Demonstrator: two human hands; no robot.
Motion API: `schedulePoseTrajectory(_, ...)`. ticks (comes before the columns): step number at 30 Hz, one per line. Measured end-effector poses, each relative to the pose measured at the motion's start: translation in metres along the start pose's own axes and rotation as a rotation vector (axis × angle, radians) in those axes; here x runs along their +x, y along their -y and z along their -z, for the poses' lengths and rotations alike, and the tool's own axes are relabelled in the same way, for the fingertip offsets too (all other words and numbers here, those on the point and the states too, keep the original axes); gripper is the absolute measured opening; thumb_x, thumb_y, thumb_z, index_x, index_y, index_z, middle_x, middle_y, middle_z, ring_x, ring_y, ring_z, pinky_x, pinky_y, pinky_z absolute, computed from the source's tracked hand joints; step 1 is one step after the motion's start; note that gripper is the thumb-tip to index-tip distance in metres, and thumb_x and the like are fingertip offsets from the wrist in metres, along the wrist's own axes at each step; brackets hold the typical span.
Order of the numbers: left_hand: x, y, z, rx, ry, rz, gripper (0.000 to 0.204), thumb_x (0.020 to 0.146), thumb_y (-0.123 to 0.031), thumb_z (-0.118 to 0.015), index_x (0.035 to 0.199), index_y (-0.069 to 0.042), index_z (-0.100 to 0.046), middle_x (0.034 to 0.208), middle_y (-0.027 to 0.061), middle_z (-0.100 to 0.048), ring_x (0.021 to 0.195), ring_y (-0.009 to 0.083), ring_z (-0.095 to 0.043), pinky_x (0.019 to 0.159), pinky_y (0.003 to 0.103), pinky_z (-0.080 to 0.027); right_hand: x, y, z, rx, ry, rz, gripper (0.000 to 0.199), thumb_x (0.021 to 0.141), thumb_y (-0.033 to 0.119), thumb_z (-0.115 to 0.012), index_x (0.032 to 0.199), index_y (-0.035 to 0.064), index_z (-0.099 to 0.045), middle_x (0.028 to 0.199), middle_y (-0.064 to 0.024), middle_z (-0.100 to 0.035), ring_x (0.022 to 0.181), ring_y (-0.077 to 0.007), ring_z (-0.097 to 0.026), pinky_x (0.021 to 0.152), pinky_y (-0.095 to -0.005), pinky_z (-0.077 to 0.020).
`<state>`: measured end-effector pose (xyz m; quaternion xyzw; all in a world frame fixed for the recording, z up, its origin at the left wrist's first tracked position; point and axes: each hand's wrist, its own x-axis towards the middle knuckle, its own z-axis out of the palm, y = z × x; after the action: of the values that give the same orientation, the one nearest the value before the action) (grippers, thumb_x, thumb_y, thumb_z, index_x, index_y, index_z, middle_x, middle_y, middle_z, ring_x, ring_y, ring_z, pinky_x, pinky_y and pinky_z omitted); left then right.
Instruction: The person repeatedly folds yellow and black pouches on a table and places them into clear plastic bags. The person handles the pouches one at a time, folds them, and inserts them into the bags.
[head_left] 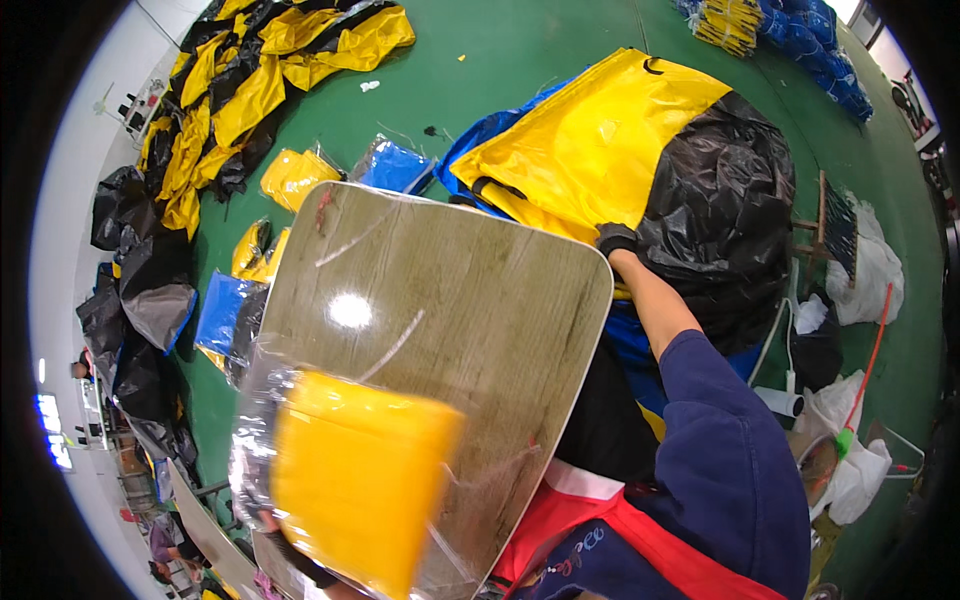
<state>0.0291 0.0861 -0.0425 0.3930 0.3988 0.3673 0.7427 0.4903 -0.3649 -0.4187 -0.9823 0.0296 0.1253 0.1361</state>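
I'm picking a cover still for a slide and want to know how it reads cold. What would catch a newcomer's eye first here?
Probably the folded yellow item in a clear plastic bag, blurred at the lower left edge of the glossy wood-grain table. Next, the big yellow sheet spread beyond the table on the green floor, where the right hand, in a dark glove, reaches to its edge beside a bulging black bag.
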Motion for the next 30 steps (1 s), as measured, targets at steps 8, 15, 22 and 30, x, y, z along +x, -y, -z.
schedulePoseTrajectory(8, 0.042, 0.023, -0.047, 0.048, 0.441, 0.408, 0.075, 0.091, -0.065, -0.034, 0.133, -0.004, -0.041, 0.134, 0.0249, -0.047, 0.124, 0.0398, -0.045, 0.103, 0.051, -0.036, -0.037, 0.012, 0.185, 0.453, -0.34, 0.429, 0.037, 0.082, 0.025, -0.064, 0.11, 0.0005, -0.065, 0.111, -0.0223, -0.062, 0.098, -0.0349, -0.062, 0.088, -0.0414, -0.0482)
schedulePoseTrajectory(15, 0.091, 0.036, -0.119, 0.326, 1.022, 0.705, 0.075, 0.087, -0.071, -0.031, 0.13, -0.013, -0.048, 0.128, 0.0186, -0.053, 0.119, 0.0345, -0.05, 0.098, 0.052, -0.039, -0.389, 0.055, 0.217, 0.683, 0.496, 1.649, 0.019, 0.08, 0.033, -0.067, 0.089, 0.0167, -0.065, 0.127, -0.0172, -0.052, 0.122, -0.041, -0.044, 0.091, -0.0531, -0.039)
schedulePoseTrajectory(22, 0.059, 0.089, -0.092, 1.408, 0.671, -0.331, 0.046, 0.085, -0.033, -0.065, 0.116, 0.0, -0.058, 0.106, 0.0111, -0.065, 0.094, 0.0233, -0.06, 0.084, 0.035, -0.047, -0.471, 0.115, 0.13, 0.233, 0.782, 2.026, 0.032, 0.077, 0.046, -0.061, 0.095, 0.0205, -0.066, 0.141, -0.0117, -0.039, 0.133, -0.0447, -0.027, 0.087, -0.058, -0.0378)
schedulePoseTrajectory(30, 0.02, -0.077, 0.114, 1.088, 0.254, -0.629, 0.048, 0.083, -0.026, -0.069, 0.119, 0.003, -0.055, 0.108, 0.0144, -0.063, 0.094, 0.0252, -0.06, 0.083, 0.034, -0.048, -0.307, 0.12, 0.183, 0.17, -0.071, 1.065, 0.056, 0.087, 0.045, -0.055, 0.13, 0.01, -0.051, 0.137, -0.018, -0.044, 0.128, -0.035, -0.039, 0.109, -0.0449, -0.0264)
